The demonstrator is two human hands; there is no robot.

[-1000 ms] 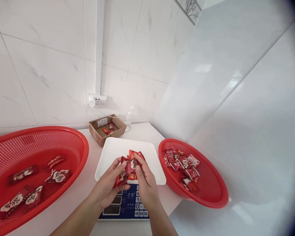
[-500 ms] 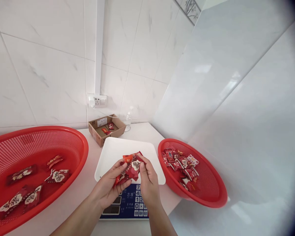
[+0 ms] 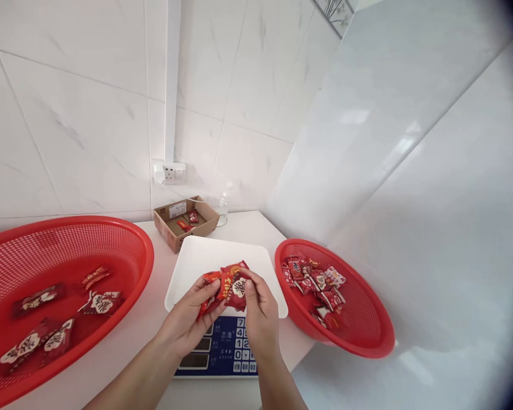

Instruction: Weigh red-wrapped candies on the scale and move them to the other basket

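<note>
Both my hands hold a small bunch of red snack packets [image 3: 229,285] just above the near edge of the white scale tray [image 3: 205,262]. My left hand [image 3: 188,322] cups the bunch from the left and below, fingers closed on it. From the right, my right hand [image 3: 259,316] pinches the front packet between thumb and fingers. Below my hands lies the blue keypad of the scale [image 3: 226,347].
A large red basket [image 3: 123,239] at left holds several red packets. A smaller red basket [image 3: 367,330] at right holds a pile of them. A cardboard box [image 3: 186,222], a plastic bottle [image 3: 223,203] and a wall socket [image 3: 169,172] stand at the back. White tiled walls close in behind and at right.
My hands have shuffled the packets: my right thumb has slid over the front packet and an orange-printed packet now shows behind it. The bunch sits slightly lower toward me.
</note>
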